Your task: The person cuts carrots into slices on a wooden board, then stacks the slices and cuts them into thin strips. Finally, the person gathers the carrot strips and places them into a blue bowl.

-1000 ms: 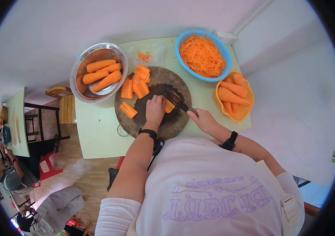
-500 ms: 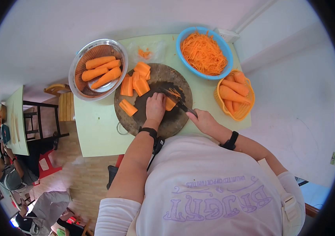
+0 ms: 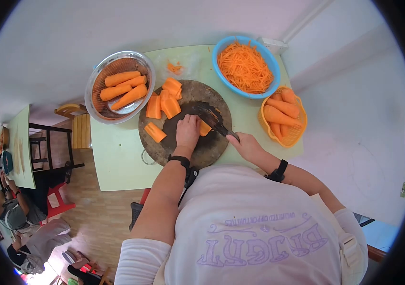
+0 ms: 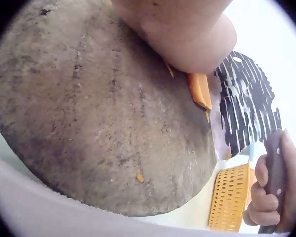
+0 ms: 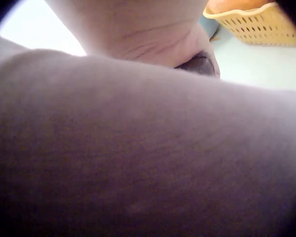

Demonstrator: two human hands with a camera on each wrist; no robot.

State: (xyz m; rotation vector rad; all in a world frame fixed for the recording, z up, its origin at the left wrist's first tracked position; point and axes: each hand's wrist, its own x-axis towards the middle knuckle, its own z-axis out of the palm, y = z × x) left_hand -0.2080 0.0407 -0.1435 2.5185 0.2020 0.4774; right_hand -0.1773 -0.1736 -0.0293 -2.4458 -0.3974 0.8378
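On the round chopping board (image 3: 183,152), my left hand (image 3: 188,132) holds down a carrot piece (image 3: 205,128), its fingertips bent over the near end. The same piece (image 4: 200,91) shows in the left wrist view, lying flat beside the dark, patterned knife blade (image 4: 244,98). My right hand (image 3: 249,147) grips the knife handle (image 3: 232,136); in the left wrist view its fingers wrap the brown handle (image 4: 275,173). Several cut carrot pieces (image 3: 170,106) lie on the board's far left part, with one (image 3: 155,132) nearer me. Cloth hides most of the right wrist view.
Whole carrots lie in a metal bowl (image 3: 93,107) at the left and a yellow basket (image 3: 302,134) at the right. A blue bowl (image 3: 275,85) holds shredded carrot. Behind the board is a clear bag (image 3: 190,64) with scraps. Another person (image 3: 14,216) is at the far left.
The knife blade has tilted and shifted slightly beside the carrot piece, while my left hand stays on it. In the background at lower left, a person in light clothing has moved.
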